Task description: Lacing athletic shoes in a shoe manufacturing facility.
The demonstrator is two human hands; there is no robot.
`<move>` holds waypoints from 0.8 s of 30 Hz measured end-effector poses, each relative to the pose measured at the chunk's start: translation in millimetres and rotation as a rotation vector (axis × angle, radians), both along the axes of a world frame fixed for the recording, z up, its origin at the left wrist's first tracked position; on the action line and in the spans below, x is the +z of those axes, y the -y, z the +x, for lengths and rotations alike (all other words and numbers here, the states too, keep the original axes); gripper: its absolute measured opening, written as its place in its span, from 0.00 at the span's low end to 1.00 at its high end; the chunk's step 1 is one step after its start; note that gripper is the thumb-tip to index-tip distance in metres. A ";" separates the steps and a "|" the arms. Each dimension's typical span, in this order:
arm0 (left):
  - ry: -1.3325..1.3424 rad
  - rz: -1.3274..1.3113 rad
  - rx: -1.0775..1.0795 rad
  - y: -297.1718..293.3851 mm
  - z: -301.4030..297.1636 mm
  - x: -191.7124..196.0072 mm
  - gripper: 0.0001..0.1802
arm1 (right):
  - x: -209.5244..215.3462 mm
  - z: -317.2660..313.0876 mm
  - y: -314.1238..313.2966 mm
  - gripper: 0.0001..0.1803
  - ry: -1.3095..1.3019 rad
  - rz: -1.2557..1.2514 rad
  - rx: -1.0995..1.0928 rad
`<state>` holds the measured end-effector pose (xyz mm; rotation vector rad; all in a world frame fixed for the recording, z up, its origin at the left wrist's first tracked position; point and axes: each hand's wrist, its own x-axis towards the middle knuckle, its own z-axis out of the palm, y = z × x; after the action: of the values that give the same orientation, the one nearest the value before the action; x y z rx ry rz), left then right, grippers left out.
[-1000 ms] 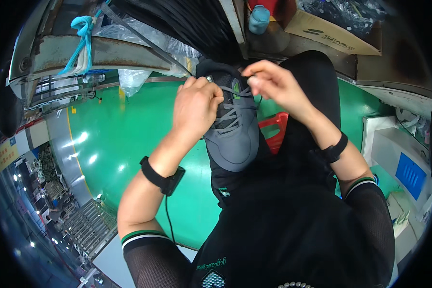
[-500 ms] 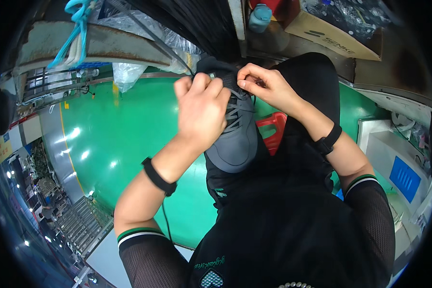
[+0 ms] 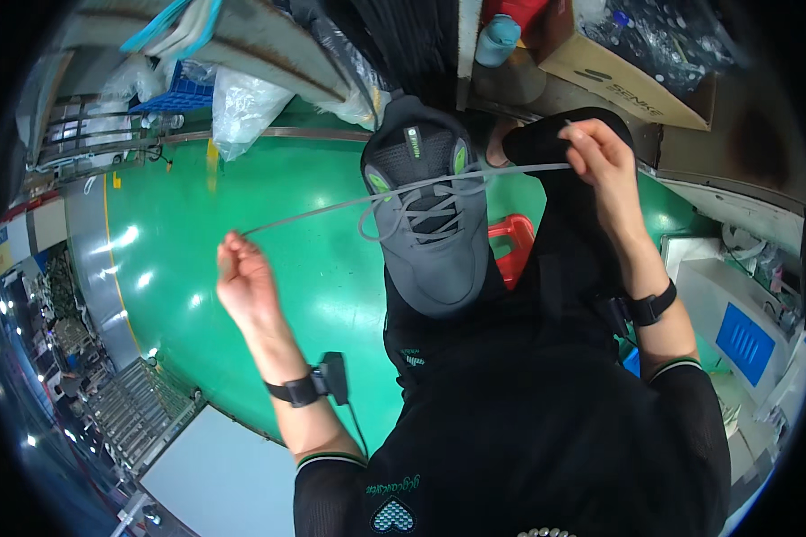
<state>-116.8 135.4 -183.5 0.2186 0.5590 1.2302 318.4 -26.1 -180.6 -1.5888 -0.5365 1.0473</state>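
Observation:
A dark grey sneaker (image 3: 434, 273) rests on my lap, its toe pointing toward me. Its tongue carries a small label, and bright green patches mark both sides of the collar. The grey shoelace (image 3: 331, 207) is stretched almost straight across the upper, with loose loops beside the eyelets. Out to the left, my left hand (image 3: 246, 277) pinches one lace end between closed fingers. My right hand (image 3: 600, 166) grips the other end at the upper right, above my dark trouser leg. Both hands are apart from the shoe itself.
Beneath my legs is a red plastic stool (image 3: 513, 251). A cardboard box (image 3: 613, 79) of clear plastic bags and a blue bottle (image 3: 498, 40) stand at the upper right. Clear plastic bags (image 3: 246, 107) hang at the upper left, by a metal frame.
Both hands have moved from the shoe's tongue outward to opposite sides, drawing the lace taut between them. The tongue and collar, covered before, now show.

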 end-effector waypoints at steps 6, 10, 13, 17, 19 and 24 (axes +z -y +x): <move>-0.798 0.210 0.011 19.8 52.7 -5.6 0.11 | -7.3 -44.9 -21.8 0.07 0.229 0.130 0.218; -1.035 0.387 -0.183 37.7 115.3 13.2 0.08 | -2.3 -67.1 -37.1 0.04 0.506 0.074 0.358; -1.175 0.485 -0.261 39.6 134.2 11.2 0.06 | -1.3 -65.3 -39.0 0.04 0.565 -0.021 0.436; -1.490 0.717 -0.206 38.4 137.7 13.2 0.04 | 0.4 -69.5 -49.0 0.05 0.734 0.124 0.431; -1.686 0.887 -0.154 37.6 135.9 22.7 0.03 | 1.9 -68.6 -52.4 0.04 1.107 0.267 0.536; -1.824 1.020 -0.100 38.1 138.4 26.7 0.04 | -6.9 -64.5 -47.7 0.05 1.292 0.400 0.464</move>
<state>21.6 97.4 -156.8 2.3152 1.3324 0.8083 253.9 21.6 -187.4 -1.6373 -1.9037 0.0313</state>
